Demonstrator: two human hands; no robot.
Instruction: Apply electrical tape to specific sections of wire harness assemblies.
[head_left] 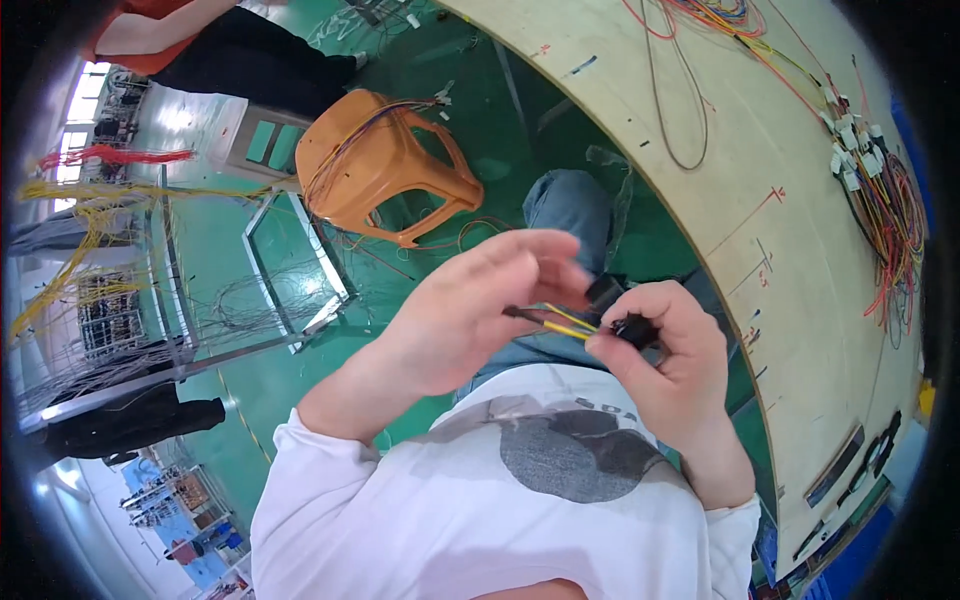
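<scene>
My right hand pinches a small black connector between thumb and fingers, in front of my shirt. Short yellow and dark wires run from it toward my left hand. A second black part shows just above the right fingertips; whether it joins the connector I cannot tell. My left hand is beside the wires, its fingers stretched toward the black part and smeared at the tips. The wires' dark free end lies against the left palm's lower edge, with no closed grip visible.
A curved wooden board with marks extends along the right, bearing a wire bundle with white connectors. An orange stool with wires on it stands ahead. Metal frames with hanging wires are at left. Another person stands at far left.
</scene>
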